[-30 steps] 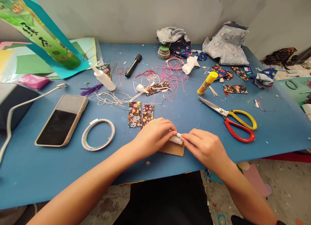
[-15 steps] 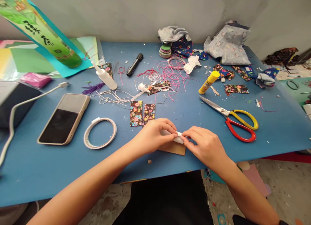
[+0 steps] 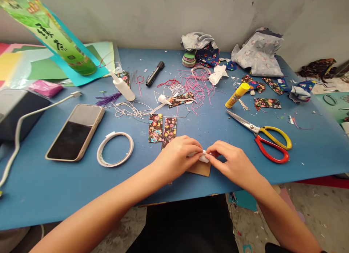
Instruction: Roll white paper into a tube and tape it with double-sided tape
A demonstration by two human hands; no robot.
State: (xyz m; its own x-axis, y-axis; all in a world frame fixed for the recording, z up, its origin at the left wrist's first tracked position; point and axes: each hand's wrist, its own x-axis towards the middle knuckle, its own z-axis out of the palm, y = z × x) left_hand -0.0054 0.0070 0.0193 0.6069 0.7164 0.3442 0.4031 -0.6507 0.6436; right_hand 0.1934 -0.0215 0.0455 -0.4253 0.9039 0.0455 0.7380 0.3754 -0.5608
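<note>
My left hand and my right hand meet near the front edge of the blue table. Both pinch a small white strip between their fingertips, just above a brown cardboard piece lying on the table. Most of the strip is hidden by my fingers. Two floral fabric rectangles lie just beyond my left hand.
Red-and-yellow scissors lie to the right, a yellow glue stick behind them. A white tape ring and a phone sit to the left. Pink cords, a black marker, a white glue bottle and fabric scraps fill the back.
My fingertips have drawn closer together over the white strip, which shows less than before. The view has shifted slightly; nothing else on the table has moved.
</note>
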